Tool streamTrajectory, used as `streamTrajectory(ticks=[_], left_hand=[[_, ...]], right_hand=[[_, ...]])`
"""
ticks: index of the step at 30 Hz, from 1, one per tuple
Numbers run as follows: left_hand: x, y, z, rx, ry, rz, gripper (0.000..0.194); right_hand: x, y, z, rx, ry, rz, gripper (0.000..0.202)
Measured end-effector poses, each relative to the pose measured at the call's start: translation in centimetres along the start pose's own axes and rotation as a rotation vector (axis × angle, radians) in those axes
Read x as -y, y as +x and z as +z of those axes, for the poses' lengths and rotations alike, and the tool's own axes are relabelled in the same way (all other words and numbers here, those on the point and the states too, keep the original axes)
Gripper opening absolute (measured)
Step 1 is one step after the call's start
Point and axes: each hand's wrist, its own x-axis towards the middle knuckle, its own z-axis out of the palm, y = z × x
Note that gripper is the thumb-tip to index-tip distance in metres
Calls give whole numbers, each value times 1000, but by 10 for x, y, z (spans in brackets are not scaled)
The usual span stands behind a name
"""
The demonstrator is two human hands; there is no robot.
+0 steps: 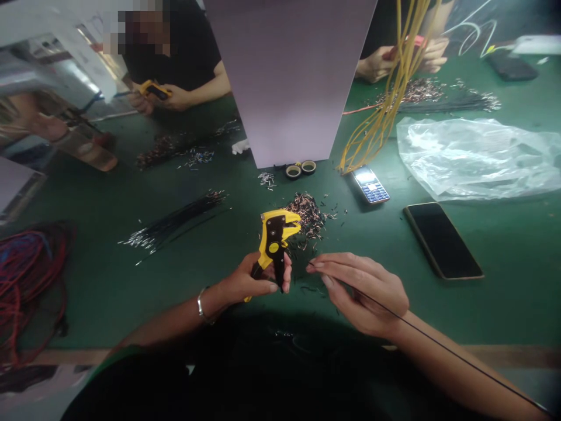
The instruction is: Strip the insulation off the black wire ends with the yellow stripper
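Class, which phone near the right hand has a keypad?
The smaller phone, beside the yellow wires: its keypad shows, whereas the larger phone shows only a dark screen.

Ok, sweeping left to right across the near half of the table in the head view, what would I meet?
Tangled red and blue wires → bundle of black wires → yellow-and-black wire stripper in the left hand → keypad phone → dark-screened smartphone.
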Motion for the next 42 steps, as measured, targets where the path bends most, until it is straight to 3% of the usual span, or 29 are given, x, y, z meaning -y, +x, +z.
streamTrajectory(ticks=[16, 42], left_hand=[[7, -1, -2, -27, 205, 53, 28], [18, -6, -4, -248, 302, 13, 23]], right_hand=[[2, -1, -1, 64, -25, -6, 32], [4, -5, 0, 67, -18, -20, 35]])
